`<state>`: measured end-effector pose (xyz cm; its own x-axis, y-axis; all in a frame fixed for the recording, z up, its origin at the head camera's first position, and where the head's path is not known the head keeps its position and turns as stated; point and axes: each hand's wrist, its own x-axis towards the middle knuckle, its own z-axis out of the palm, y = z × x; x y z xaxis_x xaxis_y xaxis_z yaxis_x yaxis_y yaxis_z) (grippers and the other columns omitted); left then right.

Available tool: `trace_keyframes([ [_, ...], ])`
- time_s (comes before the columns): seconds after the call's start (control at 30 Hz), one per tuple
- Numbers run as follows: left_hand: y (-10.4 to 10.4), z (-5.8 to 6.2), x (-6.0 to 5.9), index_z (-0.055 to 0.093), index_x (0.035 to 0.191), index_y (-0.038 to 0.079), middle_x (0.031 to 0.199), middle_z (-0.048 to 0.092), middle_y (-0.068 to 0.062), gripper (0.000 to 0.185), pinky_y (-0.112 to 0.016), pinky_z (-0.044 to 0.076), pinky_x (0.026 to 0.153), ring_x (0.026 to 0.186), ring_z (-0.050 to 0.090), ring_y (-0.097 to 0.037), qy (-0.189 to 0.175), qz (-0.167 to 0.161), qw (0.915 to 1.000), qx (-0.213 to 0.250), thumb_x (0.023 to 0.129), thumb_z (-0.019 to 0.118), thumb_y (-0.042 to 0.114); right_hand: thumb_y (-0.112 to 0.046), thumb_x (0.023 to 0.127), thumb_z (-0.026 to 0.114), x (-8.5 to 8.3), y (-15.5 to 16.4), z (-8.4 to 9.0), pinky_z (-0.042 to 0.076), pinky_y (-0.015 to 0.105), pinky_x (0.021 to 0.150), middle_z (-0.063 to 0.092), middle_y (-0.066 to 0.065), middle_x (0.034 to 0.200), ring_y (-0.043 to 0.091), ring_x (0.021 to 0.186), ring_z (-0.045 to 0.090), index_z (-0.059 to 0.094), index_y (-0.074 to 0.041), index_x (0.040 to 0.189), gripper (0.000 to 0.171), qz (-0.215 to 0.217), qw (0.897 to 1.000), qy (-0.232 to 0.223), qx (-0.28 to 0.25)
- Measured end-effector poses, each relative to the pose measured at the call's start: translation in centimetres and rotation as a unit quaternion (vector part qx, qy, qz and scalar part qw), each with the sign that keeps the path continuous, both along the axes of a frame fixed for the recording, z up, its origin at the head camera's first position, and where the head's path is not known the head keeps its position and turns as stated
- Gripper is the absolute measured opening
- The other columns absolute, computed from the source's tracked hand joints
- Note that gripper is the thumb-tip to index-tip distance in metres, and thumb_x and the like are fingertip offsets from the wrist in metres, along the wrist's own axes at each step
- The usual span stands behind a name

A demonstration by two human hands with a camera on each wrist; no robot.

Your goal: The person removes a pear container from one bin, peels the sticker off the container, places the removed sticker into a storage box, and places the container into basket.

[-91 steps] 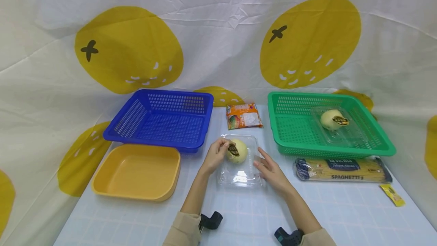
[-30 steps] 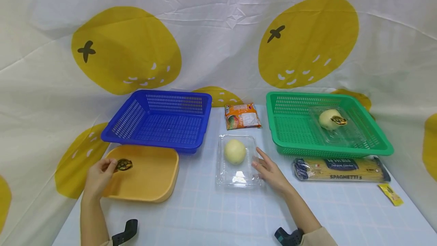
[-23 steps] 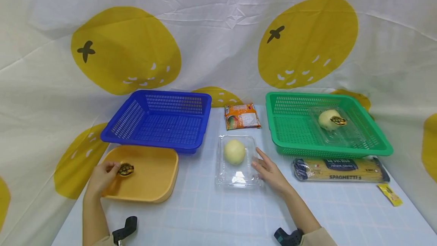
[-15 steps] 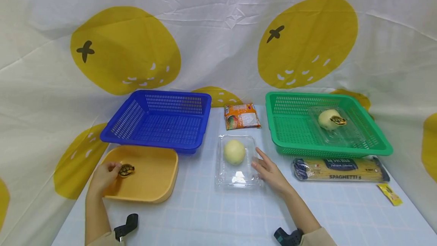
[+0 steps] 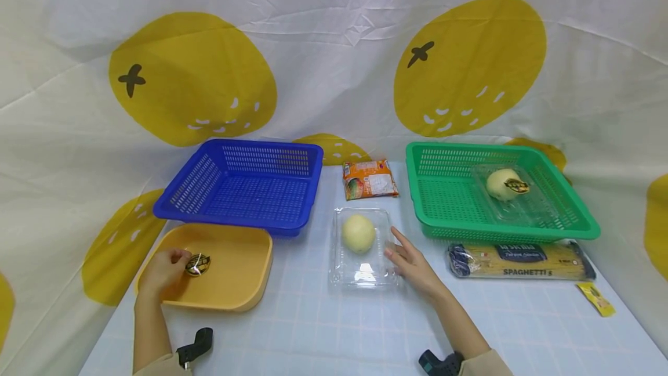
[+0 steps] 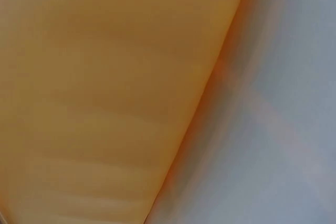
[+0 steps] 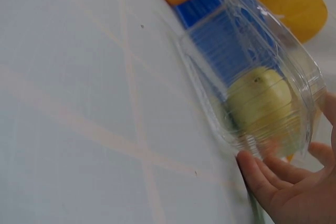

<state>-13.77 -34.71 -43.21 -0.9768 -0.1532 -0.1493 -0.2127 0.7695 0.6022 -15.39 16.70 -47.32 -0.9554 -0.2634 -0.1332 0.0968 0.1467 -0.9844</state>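
On the table point(image 5: 323, 329) we see the yellow tray point(image 5: 237, 283). Over it our left hand point(image 5: 164, 271) pinches a sticker point(image 5: 198, 264): light, limp, tacky, best held by 1 edge. Our right hand point(image 5: 414, 266) rests straight fingers point(image 7: 257, 179) against the clamshell point(image 5: 363, 248).

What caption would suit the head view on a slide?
Left hand holds a sticker over the yellow tray; right hand touches the clamshell.
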Motion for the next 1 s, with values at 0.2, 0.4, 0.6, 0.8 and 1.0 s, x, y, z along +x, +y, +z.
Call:
trace_keyframes([
  [0.2, 0.07, -0.23, -0.06, 0.049, 0.119, -0.019, 0.118, 0.051, -0.038, 0.043, -0.056, 0.041, 0.09, 0.105, 0.049, -0.047, -0.009, -0.011, 0.9999, 0.001, 0.098, 0.043, 0.018, -0.027, 0.096, 0.054, 0.04, -0.01, 0.02, 0.045, 0.046, 0.096, 0.026, 0.028, 0.148, 0.043, 0.134, 0.03, 0.016, -0.017, 0.152, 0.068, -0.001, 1.0, 0.0, -0.003],
  [0.4, 0.19, -0.2, 0.01, 0.045, 0.126, -0.018, 0.126, 0.047, -0.038, 0.046, -0.059, 0.036, 0.096, 0.116, 0.042, -0.051, -0.02, -0.017, 0.9996, 0.004, 0.099, 0.042, 0.019, -0.028, 0.096, 0.054, 0.06, -0.03, 0.08, 0.044, 0.047, 0.097, 0.026, 0.027, 0.149, 0.042, 0.134, 0.03, 0.016, -0.018, 0.152, 0.068, 0.0, 1.0, -0.002, -0.002],
  [0.6, 0.26, -0.41, 0.21, 0.04, 0.132, -0.015, 0.129, 0.043, -0.039, 0.049, -0.061, 0.035, 0.096, 0.116, 0.042, -0.054, 0.023, -0.025, 0.9992, 0.019, 0.1, 0.041, 0.022, -0.029, 0.096, 0.054, 0.05, -0.03, 0.09, 0.043, 0.047, 0.097, 0.027, 0.026, 0.148, 0.042, 0.134, 0.03, 0.016, -0.019, 0.152, 0.068, -0.002, 1.0, -0.007, 0.001],
  [0.8, 0.13, -0.69, 0.23, 0.039, 0.132, -0.015, 0.131, 0.041, -0.038, 0.05, -0.061, 0.033, 0.098, 0.119, 0.04, -0.053, 0.061, -0.02, 0.9972, 0.04, 0.1, 0.041, 0.023, -0.03, 0.096, 0.054, 0.05, -0.01, 0.06, 0.044, 0.047, 0.097, 0.027, 0.026, 0.148, 0.042, 0.134, 0.03, 0.016, -0.02, 0.152, 0.068, 0.0, 1.0, -0.008, 0.002],
  [1.0, 0.11, -0.75, 0.29, 0.048, 0.126, -0.013, 0.125, 0.047, -0.038, 0.048, -0.06, 0.035, 0.095, 0.115, 0.045, -0.051, 0.067, -0.002, 0.997, 0.039, 0.1, 0.043, 0.027, -0.028, 0.096, 0.053, 0.05, 0.02, -0.05, 0.043, 0.048, 0.097, 0.026, 0.027, 0.148, 0.042, 0.135, 0.029, 0.015, -0.019, 0.152, 0.068, 0.002, 1.0, -0.006, -0.002],
])
